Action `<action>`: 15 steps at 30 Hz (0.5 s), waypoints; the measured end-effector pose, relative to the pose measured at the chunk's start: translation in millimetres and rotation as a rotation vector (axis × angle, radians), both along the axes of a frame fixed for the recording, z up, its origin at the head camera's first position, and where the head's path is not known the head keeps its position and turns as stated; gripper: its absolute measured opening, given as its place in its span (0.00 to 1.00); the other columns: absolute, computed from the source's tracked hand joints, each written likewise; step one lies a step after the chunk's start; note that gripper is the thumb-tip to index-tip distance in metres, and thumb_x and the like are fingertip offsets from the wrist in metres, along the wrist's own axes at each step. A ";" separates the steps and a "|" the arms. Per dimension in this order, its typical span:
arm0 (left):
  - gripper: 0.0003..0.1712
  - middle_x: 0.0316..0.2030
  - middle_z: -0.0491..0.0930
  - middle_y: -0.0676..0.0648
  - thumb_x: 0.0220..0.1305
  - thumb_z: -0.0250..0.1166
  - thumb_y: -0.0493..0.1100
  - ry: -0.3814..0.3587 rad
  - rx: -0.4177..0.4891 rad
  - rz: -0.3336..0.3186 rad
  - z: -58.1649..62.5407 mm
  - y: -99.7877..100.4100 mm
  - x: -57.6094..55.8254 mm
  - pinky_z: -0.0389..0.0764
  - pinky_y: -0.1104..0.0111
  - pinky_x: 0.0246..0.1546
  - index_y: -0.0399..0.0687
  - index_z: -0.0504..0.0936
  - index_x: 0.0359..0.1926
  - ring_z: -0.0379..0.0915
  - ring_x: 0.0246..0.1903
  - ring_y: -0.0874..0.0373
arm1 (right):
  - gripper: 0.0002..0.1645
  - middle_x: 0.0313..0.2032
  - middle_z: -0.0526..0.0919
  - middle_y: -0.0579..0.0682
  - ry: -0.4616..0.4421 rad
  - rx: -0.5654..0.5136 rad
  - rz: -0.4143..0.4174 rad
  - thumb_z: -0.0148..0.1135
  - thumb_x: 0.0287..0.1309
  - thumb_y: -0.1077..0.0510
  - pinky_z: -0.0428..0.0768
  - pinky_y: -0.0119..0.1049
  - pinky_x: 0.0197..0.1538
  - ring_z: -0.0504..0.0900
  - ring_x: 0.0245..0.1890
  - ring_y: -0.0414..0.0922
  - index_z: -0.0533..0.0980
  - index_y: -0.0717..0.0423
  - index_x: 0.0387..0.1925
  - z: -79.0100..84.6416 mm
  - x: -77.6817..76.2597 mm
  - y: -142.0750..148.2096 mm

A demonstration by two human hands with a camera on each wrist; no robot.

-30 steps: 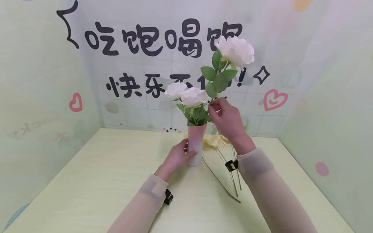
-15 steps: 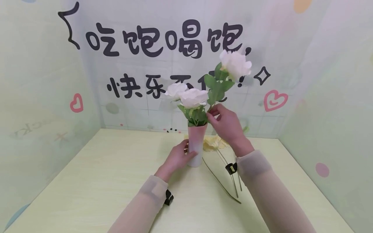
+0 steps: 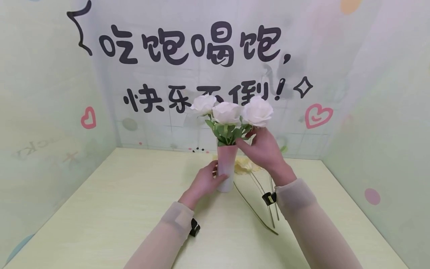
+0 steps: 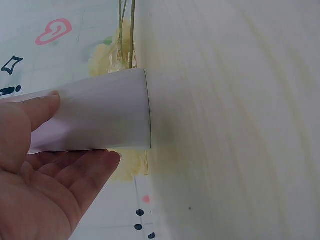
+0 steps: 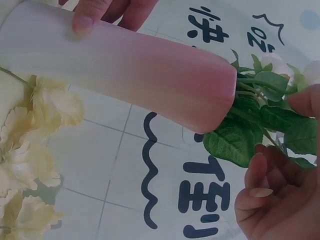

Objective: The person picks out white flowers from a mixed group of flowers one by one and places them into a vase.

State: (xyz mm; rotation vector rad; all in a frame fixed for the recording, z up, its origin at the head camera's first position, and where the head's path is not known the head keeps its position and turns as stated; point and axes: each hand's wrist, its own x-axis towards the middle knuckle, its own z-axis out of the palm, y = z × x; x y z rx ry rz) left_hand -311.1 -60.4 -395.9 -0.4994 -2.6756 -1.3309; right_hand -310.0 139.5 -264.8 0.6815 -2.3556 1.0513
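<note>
A vase (image 3: pixel 227 164), pink at the rim and white below, stands upright on the table. My left hand (image 3: pixel 205 181) grips its lower half from the left, thumb in front; the left wrist view shows the thumb on the white wall (image 4: pixel 110 105). Two white roses (image 3: pixel 226 113) with green leaves stand in the vase. A third white rose (image 3: pixel 257 111) is at the right of the mouth, its stem low among the leaves (image 5: pixel 235 142). My right hand (image 3: pixel 263 149) holds this rose just under the bloom, beside the rim; the fingertips are partly hidden by leaves.
Yellow flowers (image 3: pixel 246 165) lie on the table (image 3: pixel 134 209) behind and right of the vase, their thin stems pointing toward me. One long stem (image 3: pixel 253 209) runs from the vase base to the front right. A printed curtain (image 3: pixel 151 74) closes the back and sides.
My right hand has lowered the third white rose from high at the right down into the vase, its bloom now level with the others. My left hand stays on the vase.
</note>
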 end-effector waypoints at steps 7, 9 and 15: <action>0.35 0.60 0.72 0.38 0.70 0.65 0.49 0.012 -0.013 0.000 -1.7 -0.5 -1.1 0.79 0.56 0.55 0.37 0.63 0.69 0.72 0.55 0.48 | 0.16 0.32 0.80 0.49 0.039 -0.017 -0.093 0.59 0.67 0.51 0.79 0.39 0.23 0.76 0.24 0.43 0.72 0.56 0.48 0.8 3.7 -2.5; 0.35 0.60 0.72 0.38 0.70 0.65 0.48 0.010 -0.014 0.001 -2.5 -0.5 -1.8 0.79 0.55 0.55 0.37 0.63 0.69 0.72 0.55 0.47 | 0.14 0.29 0.80 0.50 0.049 -0.014 -0.111 0.59 0.67 0.51 0.79 0.39 0.22 0.75 0.23 0.43 0.73 0.58 0.45 0.4 3.2 -2.9; 0.35 0.61 0.72 0.38 0.70 0.65 0.49 0.001 -0.012 0.005 -2.8 -1.1 -1.1 0.79 0.55 0.55 0.37 0.63 0.70 0.71 0.55 0.47 | 0.15 0.25 0.77 0.52 0.023 0.005 -0.107 0.59 0.68 0.50 0.76 0.39 0.22 0.74 0.22 0.45 0.72 0.58 0.45 -0.2 4.0 -3.7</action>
